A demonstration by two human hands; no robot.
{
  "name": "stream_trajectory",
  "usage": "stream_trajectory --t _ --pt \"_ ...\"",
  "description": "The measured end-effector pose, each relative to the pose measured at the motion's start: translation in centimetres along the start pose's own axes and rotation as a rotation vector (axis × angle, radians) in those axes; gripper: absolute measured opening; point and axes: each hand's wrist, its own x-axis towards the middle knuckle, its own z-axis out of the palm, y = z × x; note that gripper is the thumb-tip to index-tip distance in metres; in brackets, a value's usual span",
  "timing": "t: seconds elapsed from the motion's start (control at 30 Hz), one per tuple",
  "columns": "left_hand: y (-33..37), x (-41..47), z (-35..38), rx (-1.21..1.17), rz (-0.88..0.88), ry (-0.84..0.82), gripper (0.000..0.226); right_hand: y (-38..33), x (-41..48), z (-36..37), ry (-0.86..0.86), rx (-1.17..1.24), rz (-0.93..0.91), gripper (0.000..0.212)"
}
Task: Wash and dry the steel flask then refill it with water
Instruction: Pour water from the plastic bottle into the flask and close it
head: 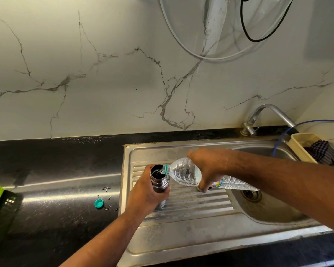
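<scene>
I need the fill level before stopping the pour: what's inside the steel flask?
Water runs from the tilted plastic bottle into the open mouth of the steel flask, which the left hand grips. The interior is dark, so the level cannot be seen.

2 forearms show bare, as do the left hand (146,192) and right hand (208,167).

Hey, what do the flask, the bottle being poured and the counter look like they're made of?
Flask: looks like stainless steel with a shiny finish, since bright reflective bands ring its neck.
Bottle: thin clear plastic. It is ribbed and see-through.
Counter: dark polished stone, possibly granite. It is speckled and carries a long streak of glare.
</scene>
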Motion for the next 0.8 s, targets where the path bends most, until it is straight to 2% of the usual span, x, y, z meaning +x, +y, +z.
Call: stream_trajectory --t 0.8 --pt "-0.25 0.04 0.05 -0.005 0.016 0.015 0.08 0.23 0.62 -0.38 -0.025 -0.045 -0.001 0.087"
